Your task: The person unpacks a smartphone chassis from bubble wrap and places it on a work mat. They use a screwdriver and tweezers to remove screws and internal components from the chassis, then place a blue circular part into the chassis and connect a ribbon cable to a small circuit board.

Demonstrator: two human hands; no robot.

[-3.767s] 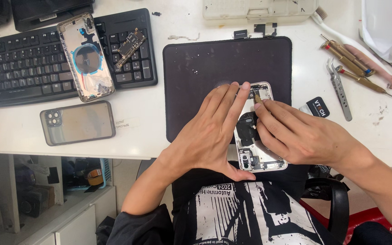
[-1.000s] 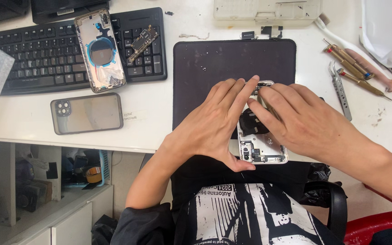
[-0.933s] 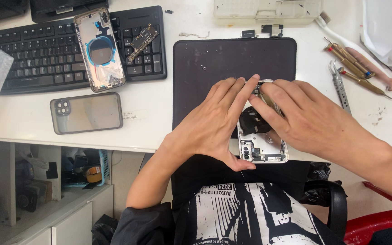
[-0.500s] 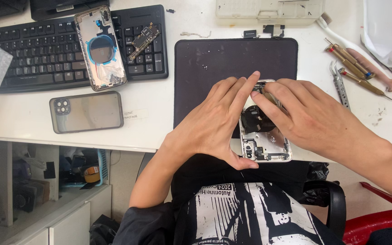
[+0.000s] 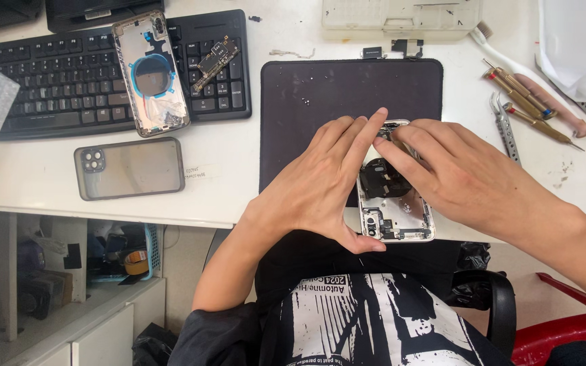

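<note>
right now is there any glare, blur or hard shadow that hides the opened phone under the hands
Head view: even, bright light, sharp focus, no motion blur. The opened phone shows mild shine on its pale inner plate, no washout. The left hand and right hand cast only soft shadows on the dark mat, yet they cover the phone's top and left edge.

Black shirt (image 5: 367, 318) (white print), bare forearms.

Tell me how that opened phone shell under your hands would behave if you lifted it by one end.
The phone shell looks like a thin, stiff frame, so it would probably stay flat. With its parts exposed, it seems fragile inside. Lying on the dark mat under the left hand and right hand, it likely won't slide.
</note>
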